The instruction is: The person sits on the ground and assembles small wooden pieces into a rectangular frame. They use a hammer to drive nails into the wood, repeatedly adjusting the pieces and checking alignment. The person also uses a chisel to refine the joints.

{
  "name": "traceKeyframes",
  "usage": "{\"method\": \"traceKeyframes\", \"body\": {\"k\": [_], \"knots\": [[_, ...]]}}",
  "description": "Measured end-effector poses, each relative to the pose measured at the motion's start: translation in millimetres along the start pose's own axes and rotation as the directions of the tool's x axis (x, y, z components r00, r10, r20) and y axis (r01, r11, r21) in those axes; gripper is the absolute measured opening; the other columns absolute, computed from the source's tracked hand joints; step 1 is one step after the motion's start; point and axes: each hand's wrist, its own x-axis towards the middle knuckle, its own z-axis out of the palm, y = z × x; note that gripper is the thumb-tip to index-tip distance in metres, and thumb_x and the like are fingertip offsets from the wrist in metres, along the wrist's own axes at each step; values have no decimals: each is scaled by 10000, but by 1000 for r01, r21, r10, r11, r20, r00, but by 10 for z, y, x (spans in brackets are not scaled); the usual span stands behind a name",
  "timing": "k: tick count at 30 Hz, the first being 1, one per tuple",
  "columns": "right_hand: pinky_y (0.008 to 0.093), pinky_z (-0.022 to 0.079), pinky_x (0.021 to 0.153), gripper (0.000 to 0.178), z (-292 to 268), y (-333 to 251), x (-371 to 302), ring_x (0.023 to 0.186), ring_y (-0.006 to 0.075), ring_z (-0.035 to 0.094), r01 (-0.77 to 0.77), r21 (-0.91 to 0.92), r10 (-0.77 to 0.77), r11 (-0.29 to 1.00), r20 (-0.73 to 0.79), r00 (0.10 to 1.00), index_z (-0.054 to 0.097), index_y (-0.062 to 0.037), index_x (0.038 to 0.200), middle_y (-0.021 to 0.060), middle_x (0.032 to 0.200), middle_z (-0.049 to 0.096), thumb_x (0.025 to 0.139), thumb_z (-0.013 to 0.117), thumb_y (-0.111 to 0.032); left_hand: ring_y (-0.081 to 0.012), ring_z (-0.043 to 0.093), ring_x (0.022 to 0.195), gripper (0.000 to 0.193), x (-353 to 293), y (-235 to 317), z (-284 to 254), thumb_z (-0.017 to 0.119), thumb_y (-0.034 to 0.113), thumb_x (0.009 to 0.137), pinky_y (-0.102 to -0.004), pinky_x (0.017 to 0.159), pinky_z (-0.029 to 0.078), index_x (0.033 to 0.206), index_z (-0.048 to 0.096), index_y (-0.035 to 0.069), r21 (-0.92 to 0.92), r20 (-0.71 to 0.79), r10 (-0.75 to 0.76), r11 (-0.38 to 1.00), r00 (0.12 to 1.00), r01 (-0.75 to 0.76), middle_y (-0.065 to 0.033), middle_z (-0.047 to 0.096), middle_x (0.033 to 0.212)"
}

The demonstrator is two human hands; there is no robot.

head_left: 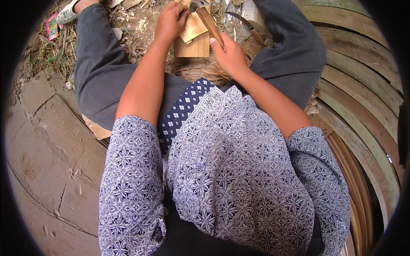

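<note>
At far left, a pink packet (52, 26) lies on the ground beside a pale shoe (68, 13), worn on the person's left foot. Next comes the bent left leg in dark trousers (102, 40). The left hand (170, 24) is at the upper left edge of the wood pieces (192, 48), its fingers curled; I cannot tell whether its grip is clamped on anything. The pieces overlap on the ground between the legs, with shavings around. Just right, a hammer (209, 26) slants over them, its dark head at the top. The right hand's (231, 56) grip is clamped around the lower handle. Further right lies a curved blade (240, 18) with a wooden handle, near the right leg, then long planks (358, 55).
</note>
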Motion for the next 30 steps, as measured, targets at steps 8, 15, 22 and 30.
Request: {"method": "traceKeyframes", "body": {"k": [8, 15, 22, 30], "knots": [[416, 528, 722, 318, 2, -134, 23, 777, 339, 702, 106, 116, -96, 988, -96, 991, 660, -29, 1155, 208, 819, 696, 1003, 598, -302, -414, 635, 905, 80, 19, -63, 12, 720, 88, 890, -453, 798, 517, 929, 721, 19, 17, -22, 41, 999, 999, -41, -193, 636, 942], [404, 537, 732, 340, -44, -195, 55, 781, 311, 710, 42, 138, -30, 990, -82, 996, 658, -15, 1186, 206, 860, 714, 998, 615, -295, -409, 634, 918, 108, -45, -91, -7, 713, 94, 887, -451, 810, 519, 967, 708, 22, 30, 4, 1, 1000, 1000, -1, -201, 634, 958], [397, 539, 732, 366, -4, 5, 65, 779, 294, 713, 29, 121, -22, 992, -61, 998, 663, -16, 1204, 194, 875, 724, 989, 619, -309, -377, 649, 944, 345, -111, -121, 0, 761, 186, 827, -434, 863, 535, 1127, 669, 42, -88, -5, -13, 996, 1000, 13, -202, 647, 1045], [408, 530, 731, 352, 38, -76, 56, 768, 302, 704, 71, 151, -59, 986, -80, 995, 674, -15, 1172, 198, 857, 716, 991, 607, -310, -360, 657, 914, 380, -155, -276, -31, 826, 279, 785, -432, 829, 533, 1045, 702, 32, 60, 70, -72, 996, 995, 68, -184, 676, 978]]}}
